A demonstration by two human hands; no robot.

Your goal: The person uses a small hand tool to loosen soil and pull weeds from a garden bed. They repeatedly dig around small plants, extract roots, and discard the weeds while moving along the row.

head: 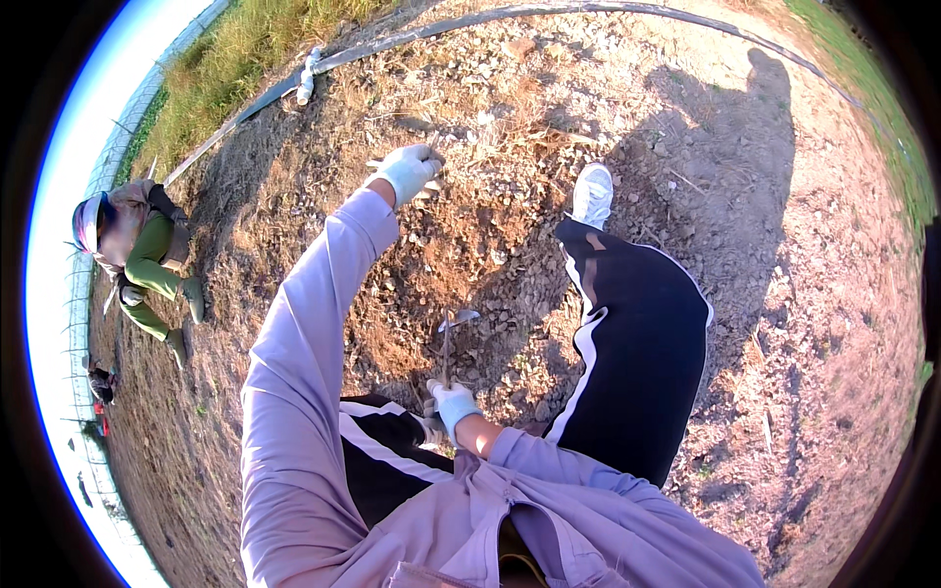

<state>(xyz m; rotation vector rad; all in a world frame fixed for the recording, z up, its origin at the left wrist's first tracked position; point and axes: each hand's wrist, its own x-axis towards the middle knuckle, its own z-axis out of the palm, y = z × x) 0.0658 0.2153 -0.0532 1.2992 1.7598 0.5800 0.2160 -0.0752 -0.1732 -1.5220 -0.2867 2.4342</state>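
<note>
My right hand point(453, 408), in a white and pale-blue work glove, is closed around the thin handle of a small hand hoe point(446, 345). The metal blade point(460, 320) of this tool lies at the loose, cloddy soil point(470, 272) in front of me. Farther out to the left, my left hand point(408, 170) reaches over the ground in a matching glove. Its fingers are bent, and pale slender bits show around them. Whether it grips any of these cannot be made out. Dry straw and roots point(522, 140) lie to the right of that hand.
A flat hose point(441, 28) crosses the far side, with a white pipe fitting point(307, 77) on it. My white shoe point(592, 195) stands at the right. A person point(151, 257) crouches at the left; a smaller figure point(101, 384) is beyond, near red objects point(101, 419). Tall grass point(250, 59) borders the hose.
</note>
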